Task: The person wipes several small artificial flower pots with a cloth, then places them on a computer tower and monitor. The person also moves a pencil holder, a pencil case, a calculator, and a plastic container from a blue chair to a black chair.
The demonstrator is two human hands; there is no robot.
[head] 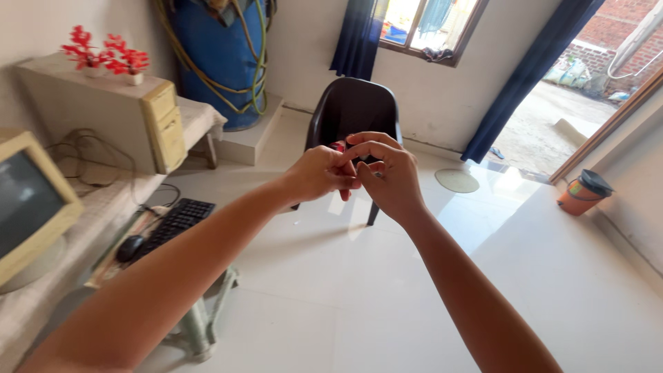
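Both arms extended forward at chest height, hands meeting in mid-air over the white tiled floor (387, 290).

Left hand (319, 173): fingers curled in, closed around a small red object (339, 146); only a sliver of red shows above the knuckles. Kind of object cannot be told, it is mostly hidden.

Right hand (388, 174): back of hand toward the camera, fingers bent over the left fist, index and thumb tips pressed in at the red object from its right and upper side. Whether they actually pinch it or only touch it cannot be told.

Step in hand, judged: a two-handed fine manipulation of the red piece, left hand acting as holder, right hand working on it with the fingertips.

Next move, judged: calls for a steady left-hand hold and small, precise fingertip work from the right, since the piece is small and nearly buried in the fist.

Beyond the grip: dark plastic chair (353, 114), directly behind the hands. Left of the grip, lower: black keyboard (177, 222) and mouse (129, 248) on a desk. Far right of the grip: orange lidded bin (584, 193) by the wall.
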